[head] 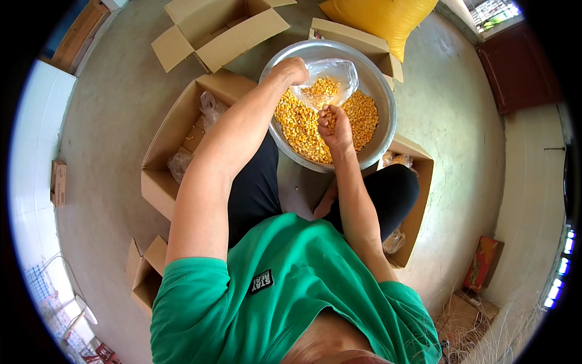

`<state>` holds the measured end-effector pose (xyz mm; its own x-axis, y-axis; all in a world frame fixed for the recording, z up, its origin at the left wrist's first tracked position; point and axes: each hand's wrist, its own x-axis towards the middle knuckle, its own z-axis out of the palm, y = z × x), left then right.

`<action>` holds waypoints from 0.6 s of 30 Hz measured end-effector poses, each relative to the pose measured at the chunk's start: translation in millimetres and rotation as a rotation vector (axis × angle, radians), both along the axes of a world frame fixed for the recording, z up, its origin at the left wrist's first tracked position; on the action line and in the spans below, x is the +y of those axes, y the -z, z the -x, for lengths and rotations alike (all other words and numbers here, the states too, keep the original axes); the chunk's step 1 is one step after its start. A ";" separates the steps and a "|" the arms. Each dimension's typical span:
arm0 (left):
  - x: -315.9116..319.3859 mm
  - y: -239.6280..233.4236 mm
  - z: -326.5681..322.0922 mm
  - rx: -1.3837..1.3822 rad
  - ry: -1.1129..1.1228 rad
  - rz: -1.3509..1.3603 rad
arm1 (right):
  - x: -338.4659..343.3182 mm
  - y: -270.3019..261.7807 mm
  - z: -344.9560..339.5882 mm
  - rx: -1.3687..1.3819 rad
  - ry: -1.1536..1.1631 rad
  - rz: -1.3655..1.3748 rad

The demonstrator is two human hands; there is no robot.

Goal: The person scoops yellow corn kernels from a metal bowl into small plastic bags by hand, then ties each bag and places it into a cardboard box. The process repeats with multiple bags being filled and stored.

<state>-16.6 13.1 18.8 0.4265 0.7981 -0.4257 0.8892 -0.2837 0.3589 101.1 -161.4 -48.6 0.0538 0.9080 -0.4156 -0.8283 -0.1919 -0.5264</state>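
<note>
A wide metal basin (388,107) holds a broad layer of yellow corn kernels (300,132). Over its far part, a clear plastic bag (348,75) with some kernels inside lies tilted. My left hand (291,71) grips the bag's left edge in a fist at the basin's far left rim. Close to the bag's near edge, my right hand (337,129) is cupped palm up, fingers curled around a small handful of kernels. Whether its fingertips touch the plastic is hard to tell.
An open carton (159,132) with plastic bags stands left, and another (420,200) with bagged corn stands right. Beyond the basin are an open cardboard box (243,38), a smaller carton (350,36) and a full yellow sack (382,20). My bent knees flank the basin's near side.
</note>
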 end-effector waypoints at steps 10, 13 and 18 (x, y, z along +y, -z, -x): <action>0.3 5.5 -3.8 -0.058 -0.016 -0.091 | 98.5 -7.5 -17.0 -0.074 0.167 0.212; 3.0 8.9 -0.2 -0.048 -0.023 -0.080 | 99.7 -21.6 -6.3 -0.152 0.102 0.241; -2.2 1.1 -8.2 -0.034 -0.014 -0.094 | 73.6 8.4 -26.4 -0.365 -0.003 0.191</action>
<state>-8.4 10.9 17.7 0.4282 0.8395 -0.3345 0.8810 -0.3054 0.3612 127.5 -87.8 -57.0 0.2259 0.8167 -0.5311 -0.5932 -0.3171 -0.7399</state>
